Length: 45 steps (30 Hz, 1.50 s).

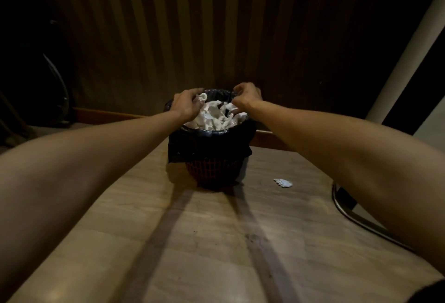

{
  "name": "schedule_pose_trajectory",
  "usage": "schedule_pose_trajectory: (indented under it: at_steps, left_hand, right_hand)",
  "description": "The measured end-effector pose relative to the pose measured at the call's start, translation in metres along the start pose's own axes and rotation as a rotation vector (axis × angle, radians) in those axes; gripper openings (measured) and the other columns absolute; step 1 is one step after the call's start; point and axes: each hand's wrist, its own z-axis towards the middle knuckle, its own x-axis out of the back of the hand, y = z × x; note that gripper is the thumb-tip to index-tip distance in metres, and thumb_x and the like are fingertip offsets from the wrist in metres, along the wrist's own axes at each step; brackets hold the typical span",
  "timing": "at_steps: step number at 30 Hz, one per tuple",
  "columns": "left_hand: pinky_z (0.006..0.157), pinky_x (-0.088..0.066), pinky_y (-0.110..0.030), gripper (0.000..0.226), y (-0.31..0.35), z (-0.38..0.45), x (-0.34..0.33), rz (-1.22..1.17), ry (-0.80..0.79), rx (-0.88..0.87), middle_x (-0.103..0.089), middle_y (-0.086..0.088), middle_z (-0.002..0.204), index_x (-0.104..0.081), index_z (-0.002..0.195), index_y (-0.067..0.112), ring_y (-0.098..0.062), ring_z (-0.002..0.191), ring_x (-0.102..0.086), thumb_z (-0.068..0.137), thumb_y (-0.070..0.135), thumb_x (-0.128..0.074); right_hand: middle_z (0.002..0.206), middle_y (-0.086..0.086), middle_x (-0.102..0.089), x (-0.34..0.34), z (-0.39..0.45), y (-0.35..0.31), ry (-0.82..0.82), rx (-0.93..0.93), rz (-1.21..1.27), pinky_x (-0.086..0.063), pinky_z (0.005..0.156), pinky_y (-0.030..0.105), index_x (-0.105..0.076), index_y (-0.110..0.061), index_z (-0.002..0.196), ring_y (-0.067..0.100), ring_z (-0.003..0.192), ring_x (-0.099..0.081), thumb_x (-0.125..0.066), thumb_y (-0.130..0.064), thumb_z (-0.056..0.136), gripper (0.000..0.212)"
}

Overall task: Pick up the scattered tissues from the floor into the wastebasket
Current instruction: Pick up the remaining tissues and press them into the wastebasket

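Note:
A mesh wastebasket (212,170) lined with a black bag stands on the floor by the wall, heaped with crumpled white tissues (213,118). Both my arms reach out over its rim. My left hand (186,105) hovers at the left of the opening, its fingers curled around a small white tissue. My right hand (245,96) is at the right of the opening, with fingertips among the tissues at the pile's top. One crumpled tissue (283,182) lies on the floor to the right of the basket.
A ribbed wooden wall (192,37) rises right behind the basket, with a skirting board (101,116) at its foot. A curved metal chair base (349,213) sits on the floor at the right. A white post (407,54) leans at the far right. Dark objects fill the left corner.

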Motion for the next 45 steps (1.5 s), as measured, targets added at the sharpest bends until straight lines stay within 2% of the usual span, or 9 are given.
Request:
schedule_pose_trajectory:
  at_steps: [4, 9, 14, 18, 21, 25, 29, 34, 45]
  left_hand:
    - [0.111, -0.043, -0.044, 0.059, -0.005, -0.005, 0.003, 0.018, 0.029, -0.088, -0.051, -0.014, 0.146, -0.029, 0.154, 0.024, -0.033, 0.128, -0.054, 0.100, 0.020, -0.052]
    - [0.087, -0.057, -0.053, 0.062, -0.006, -0.007, 0.000, 0.122, -0.013, -0.151, -0.053, -0.019, 0.140, -0.027, 0.153, 0.033, -0.025, 0.080, -0.058, 0.099, 0.009, -0.045]
    - [0.113, -0.039, -0.050, 0.066, -0.014, -0.005, -0.005, 0.153, 0.044, -0.210, -0.044, -0.008, 0.152, -0.034, 0.151, 0.027, -0.032, 0.132, -0.049, 0.093, 0.013, -0.059]
    - [0.106, -0.046, -0.044, 0.050, -0.007, -0.020, -0.011, 0.167, 0.125, -0.368, -0.059, -0.007, 0.135, -0.047, 0.142, 0.020, -0.023, 0.123, -0.056, 0.093, 0.017, -0.057]
    - [0.099, -0.049, -0.043, 0.044, 0.003, -0.042, -0.026, 0.222, -0.012, -0.534, -0.061, -0.004, 0.128, -0.049, 0.137, 0.019, -0.020, 0.117, -0.058, 0.094, 0.021, -0.055]
    - [0.099, -0.050, -0.038, 0.042, 0.004, -0.062, -0.056, 0.299, -0.183, -0.651, -0.060, -0.005, 0.126, -0.051, 0.134, 0.017, -0.018, 0.114, -0.057, 0.092, 0.019, -0.057]
    - [0.088, -0.053, -0.037, 0.042, -0.009, -0.086, -0.095, 0.342, -0.396, -0.760, -0.058, -0.004, 0.120, -0.052, 0.132, 0.017, -0.022, 0.106, -0.061, 0.091, 0.025, -0.052]
    - [0.084, -0.052, -0.044, 0.048, -0.037, -0.102, -0.129, 0.485, -0.619, -0.640, -0.052, -0.005, 0.123, -0.042, 0.138, 0.018, -0.029, 0.106, -0.060, 0.092, 0.031, -0.052]
    - [0.085, -0.053, -0.043, 0.060, -0.069, -0.104, -0.135, 0.579, -0.849, -0.448, -0.050, -0.010, 0.128, -0.034, 0.145, 0.011, -0.025, 0.102, -0.064, 0.093, 0.029, -0.059]
  right_hand:
    - [0.128, 0.012, -0.058, 0.012, 0.003, 0.005, 0.078, 0.009, 0.041, -0.064, 0.074, 0.040, -0.061, -0.008, 0.125, 0.029, 0.107, -0.066, -0.069, 0.006, 0.085, 0.044]
    - [0.115, 0.011, -0.067, 0.035, 0.007, 0.030, 0.163, 0.021, -0.008, -0.064, 0.068, 0.031, -0.064, -0.014, 0.114, 0.022, 0.088, -0.073, -0.070, 0.000, 0.086, 0.032]
    - [0.108, 0.009, -0.065, 0.061, -0.003, 0.067, 0.122, -0.006, -0.106, -0.060, 0.066, 0.027, -0.062, -0.014, 0.111, 0.018, 0.086, -0.071, -0.066, -0.003, 0.091, 0.023]
    - [0.103, 0.008, -0.066, 0.071, -0.011, 0.114, 0.072, -0.073, -0.222, -0.057, 0.067, 0.026, -0.066, -0.013, 0.104, 0.018, 0.088, -0.068, -0.065, -0.006, 0.092, 0.014]
    - [0.099, 0.009, -0.068, 0.067, -0.014, 0.161, -0.043, -0.141, -0.341, -0.060, 0.076, 0.033, -0.068, -0.010, 0.103, 0.021, 0.091, -0.070, -0.066, -0.005, 0.091, 0.013]
    - [0.096, 0.014, -0.070, 0.052, -0.018, 0.219, -0.297, -0.163, -0.486, -0.064, 0.071, 0.038, -0.067, -0.004, 0.106, 0.024, 0.081, -0.072, -0.070, -0.006, 0.089, 0.018]
    - [0.116, 0.009, -0.068, 0.036, -0.022, 0.262, -0.552, -0.091, -0.740, -0.057, 0.079, 0.033, -0.069, -0.011, 0.116, 0.025, 0.100, -0.067, -0.069, -0.013, 0.090, 0.026]
    - [0.132, 0.014, -0.062, 0.027, -0.023, 0.310, -0.808, -0.107, -0.944, -0.052, 0.093, 0.035, -0.061, -0.018, 0.135, 0.032, 0.114, -0.061, -0.058, -0.015, 0.093, 0.043]
    - [0.115, 0.019, -0.067, 0.015, -0.032, 0.323, -0.840, 0.015, -1.053, -0.047, 0.075, 0.030, -0.066, -0.002, 0.115, 0.035, 0.105, -0.065, -0.058, -0.011, 0.089, 0.029]
